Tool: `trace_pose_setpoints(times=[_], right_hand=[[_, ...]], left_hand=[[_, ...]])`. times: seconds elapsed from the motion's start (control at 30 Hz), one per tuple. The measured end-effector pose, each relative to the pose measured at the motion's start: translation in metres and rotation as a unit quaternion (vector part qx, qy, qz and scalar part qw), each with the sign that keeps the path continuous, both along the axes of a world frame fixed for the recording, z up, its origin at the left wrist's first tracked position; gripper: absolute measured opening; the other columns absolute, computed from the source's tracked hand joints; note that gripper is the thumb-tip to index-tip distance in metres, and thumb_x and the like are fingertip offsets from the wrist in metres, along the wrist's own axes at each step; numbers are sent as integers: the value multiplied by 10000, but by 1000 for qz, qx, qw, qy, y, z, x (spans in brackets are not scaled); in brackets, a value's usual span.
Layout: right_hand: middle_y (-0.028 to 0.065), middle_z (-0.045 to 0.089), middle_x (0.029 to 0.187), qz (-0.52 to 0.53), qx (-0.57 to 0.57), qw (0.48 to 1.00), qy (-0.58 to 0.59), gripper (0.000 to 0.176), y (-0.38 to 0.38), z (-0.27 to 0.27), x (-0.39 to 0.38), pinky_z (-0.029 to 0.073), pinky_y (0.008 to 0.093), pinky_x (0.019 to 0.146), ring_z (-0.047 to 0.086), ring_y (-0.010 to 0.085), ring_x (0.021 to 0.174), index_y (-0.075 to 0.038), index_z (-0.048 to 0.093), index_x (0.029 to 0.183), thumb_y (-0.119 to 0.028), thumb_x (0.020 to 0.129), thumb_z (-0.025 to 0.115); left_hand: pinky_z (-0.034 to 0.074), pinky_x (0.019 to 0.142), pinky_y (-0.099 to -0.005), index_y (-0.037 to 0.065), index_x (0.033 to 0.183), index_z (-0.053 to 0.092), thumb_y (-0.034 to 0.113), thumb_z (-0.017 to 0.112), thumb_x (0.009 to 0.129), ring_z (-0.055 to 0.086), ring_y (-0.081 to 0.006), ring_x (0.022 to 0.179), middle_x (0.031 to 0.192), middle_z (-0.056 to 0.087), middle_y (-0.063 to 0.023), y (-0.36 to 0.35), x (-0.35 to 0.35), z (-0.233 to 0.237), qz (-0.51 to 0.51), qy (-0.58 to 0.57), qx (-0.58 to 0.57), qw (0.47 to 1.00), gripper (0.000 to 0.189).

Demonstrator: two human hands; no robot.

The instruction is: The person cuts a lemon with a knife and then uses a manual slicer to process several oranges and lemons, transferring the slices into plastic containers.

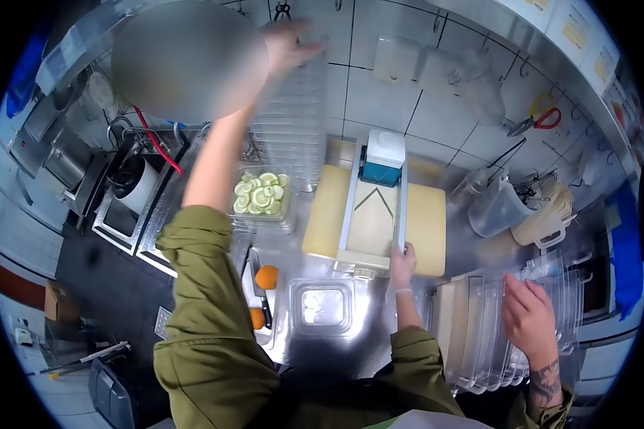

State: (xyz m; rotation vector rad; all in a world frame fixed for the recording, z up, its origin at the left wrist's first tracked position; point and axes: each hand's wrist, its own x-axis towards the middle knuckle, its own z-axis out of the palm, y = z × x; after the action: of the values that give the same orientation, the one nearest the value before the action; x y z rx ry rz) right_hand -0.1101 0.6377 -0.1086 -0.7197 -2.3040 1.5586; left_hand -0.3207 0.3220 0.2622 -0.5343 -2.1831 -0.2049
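My left hand [291, 47] reaches high toward the wall tiles, blurred, fingers apart at the top of a tall stack of clear plastic containers [286, 121]. My right hand [402, 263] grips the lower right rail of a mandoline slicer [374, 232] with a V-shaped blade. A white and teal food holder [383, 159] sits at the slicer's far end. Beneath the slicer lies a yellow cutting board [427, 229]. Left of it, a clear container holds sliced limes [261, 193]. An open clear container [322, 307] stands in front of the slicer.
At left, oranges [267, 277] and a knife [266, 311] lie on a white board. Another person's tattooed hand [528, 314] is over clear containers [479, 336] at right. Utensil jugs [495, 209] stand behind. Scissors [537, 118] hang on the wall.
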Motion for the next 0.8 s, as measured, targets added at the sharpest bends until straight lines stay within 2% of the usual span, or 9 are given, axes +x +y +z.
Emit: trace_pose_setpoints(times=[0.03, 0.07, 0.13, 0.23, 0.43, 0.5, 0.57, 0.7, 0.8], right_hand=[[178, 660, 909, -2, 12, 1000, -5, 356, 0, -2, -1, 480, 364, 749, 640, 267, 824, -14, 590, 1094, -212, 801, 627], [185, 663, 922, -6, 24, 1000, -9, 359, 0, -2, -3, 480, 367, 756, 644, 277, 837, -14, 592, 1096, -213, 799, 627], [188, 664, 918, -2, 18, 1000, -21, 364, 1, -1, -3, 479, 375, 769, 645, 295, 849, -17, 599, 1088, -232, 797, 628], [187, 666, 913, -4, 14, 999, -36, 372, -1, -2, 0, 480, 375, 771, 647, 294, 852, -20, 600, 1091, -247, 798, 627], [182, 670, 904, -29, 14, 998, -51, 374, -1, 3, -4, 483, 371, 771, 650, 289, 855, -31, 603, 1095, -260, 799, 621], [179, 672, 905, -15, 15, 999, -43, 374, -2, 14, 0, 484, 371, 776, 651, 290, 863, -35, 608, 1090, -268, 798, 619], [185, 671, 904, -9, 18, 999, -47, 370, -5, 20, 1, 485, 377, 774, 651, 300, 867, -33, 613, 1081, -268, 795, 615], [198, 665, 937, -15, 0, 999, -37, 417, -5, 25, 3, 486, 393, 787, 647, 319, 881, -19, 606, 1079, -311, 781, 615], [205, 636, 998, -9, -8, 999, -37, 494, -1, 1, -3, 480, 379, 832, 620, 301, 963, -20, 569, 1140, -341, 771, 634]], left_hand=[[473, 863, -369, 139, 1146, 613, 559, 579, 805, 592, -262, 1041, 1089, 646, -73, -17, 17, 15, 117, -181, -82, 973, 542], [472, 853, -363, 115, 1137, 619, 593, 564, 800, 608, -253, 1015, 1066, 654, -89, -44, 0, 7, 75, -281, -43, 956, 587], [474, 842, -350, 142, 1097, 637, 524, 587, 795, 622, -263, 976, 1040, 654, -143, -60, -1, 0, -8, -276, -36, 960, 489], [487, 799, -380, 182, 1071, 641, 366, 565, 840, 628, -270, 947, 991, 665, -131, -58, -5, 3, 44, -287, -42, 956, 306], [511, 638, -387, 204, 924, 678, 135, 571, 801, 651, -269, 768, 838, 679, -44, -62, 21, 24, 101, 68, -63, 991, 176], [495, 615, -405, 144, 786, 587, 108, 550, 804, 628, -276, 706, 740, 631, -55, -65, 48, 45, 68, 147, -174, 971, 54], [467, 657, -412, 121, 786, 532, 36, 530, 744, 593, -284, 738, 714, 575, -73, -72, 87, 52, 33, 132, -199, 971, 94], [461, 654, -382, 82, 848, 563, 91, 595, 792, 578, -316, 751, 777, 607, -89, -103, 159, 38, 75, 15, -119, 990, 64], [453, 683, -232, -53, 888, 602, -58, 613, 820, 576, -108, 721, 760, 607, -86, -91, 202, 29, -97, -140, 54, 984, 69]])
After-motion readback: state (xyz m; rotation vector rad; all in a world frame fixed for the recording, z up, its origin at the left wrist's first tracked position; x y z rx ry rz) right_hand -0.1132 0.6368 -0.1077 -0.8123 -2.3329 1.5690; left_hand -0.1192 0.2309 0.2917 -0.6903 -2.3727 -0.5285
